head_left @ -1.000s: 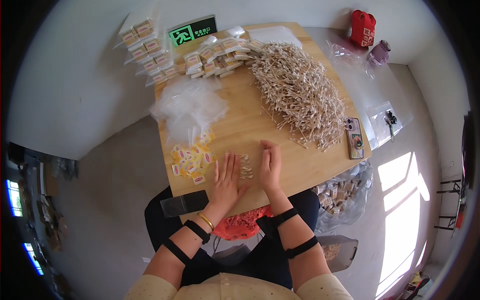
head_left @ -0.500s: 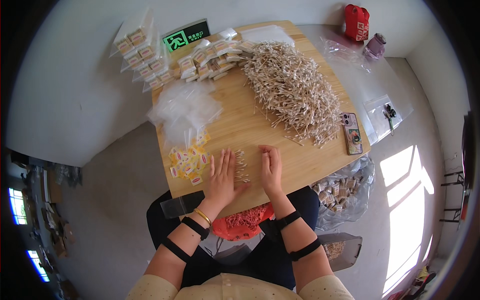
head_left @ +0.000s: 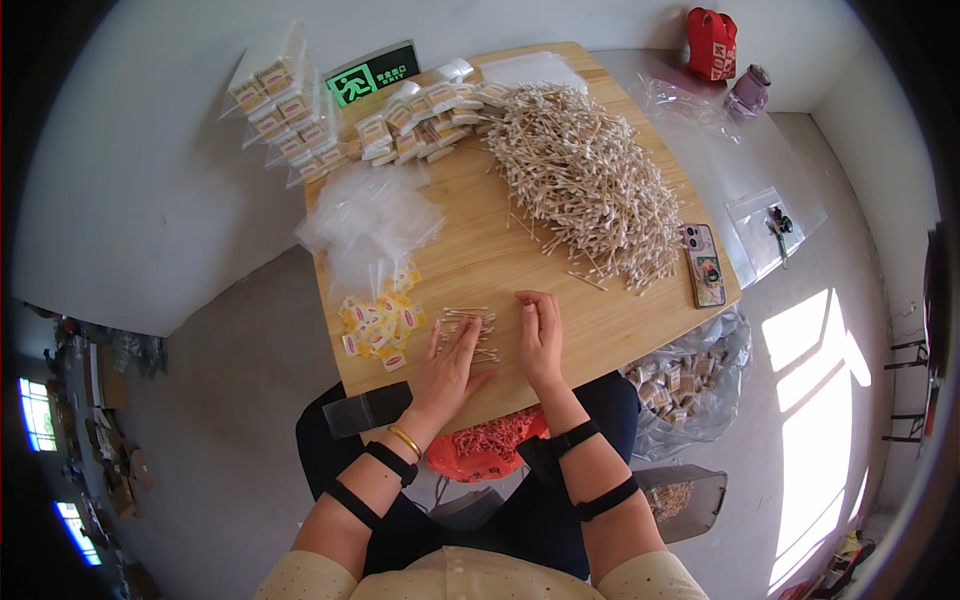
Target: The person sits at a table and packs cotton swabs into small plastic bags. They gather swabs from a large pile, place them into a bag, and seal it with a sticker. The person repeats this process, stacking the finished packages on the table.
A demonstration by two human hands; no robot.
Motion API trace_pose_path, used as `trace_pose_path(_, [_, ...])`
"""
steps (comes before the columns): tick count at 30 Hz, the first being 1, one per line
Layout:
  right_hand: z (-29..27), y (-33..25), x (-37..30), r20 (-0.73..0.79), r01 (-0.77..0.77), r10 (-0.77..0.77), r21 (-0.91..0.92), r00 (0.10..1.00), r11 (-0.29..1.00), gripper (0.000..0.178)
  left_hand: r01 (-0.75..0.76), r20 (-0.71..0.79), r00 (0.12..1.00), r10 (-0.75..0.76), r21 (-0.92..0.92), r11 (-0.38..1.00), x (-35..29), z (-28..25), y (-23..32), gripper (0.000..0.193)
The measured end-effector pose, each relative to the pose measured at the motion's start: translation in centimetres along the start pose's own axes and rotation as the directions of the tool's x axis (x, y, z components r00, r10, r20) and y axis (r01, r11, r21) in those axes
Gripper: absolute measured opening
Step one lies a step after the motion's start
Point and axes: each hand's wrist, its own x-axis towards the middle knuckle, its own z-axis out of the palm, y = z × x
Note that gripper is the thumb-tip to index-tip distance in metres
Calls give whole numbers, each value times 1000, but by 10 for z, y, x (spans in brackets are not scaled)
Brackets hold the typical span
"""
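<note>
Near the table's front edge, a small row of cotton swabs (head_left: 466,313) lies side by side on the wood. My left hand (head_left: 450,368) lies flat over it with fingers stretched out, and swab tips show around and between the fingers. To the right, apart from the row, my right hand (head_left: 542,342) rests on its side edge, fingers slightly curved and holding nothing that I can see. Small yellow and white paper labels (head_left: 378,328) are scattered left of my left hand. A big heap of loose cotton swabs (head_left: 590,180) covers the far right of the table.
Clear plastic bags (head_left: 370,225) lie behind the labels. Packed swab packets (head_left: 420,118) are piled at the back, with more stacked far left (head_left: 285,110). A phone (head_left: 704,265) lies at the right edge. Below the table are a red bag (head_left: 475,452) and a bag of packets (head_left: 685,385).
My left hand has drawn slightly back toward me, and more of the swab row shows past its fingertips. My right hand has stayed in place.
</note>
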Motion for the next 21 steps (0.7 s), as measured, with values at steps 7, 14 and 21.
trace_pose_path(7, [1,-2,0,-9,-8,8,2,1000,1000,20,84,68,993,-92,119,989,2,-8,6,92])
trace_pose_path(14, [2,-3,-1,-14,3,-3,-13,1000,1000,20,36,80,996,-46,122,992,-11,-9,0,87])
trace_pose_path(21, [3,-2,-2,-16,-12,12,-10,1000,1000,20,73,88,992,-91,189,979,1,-12,4,94])
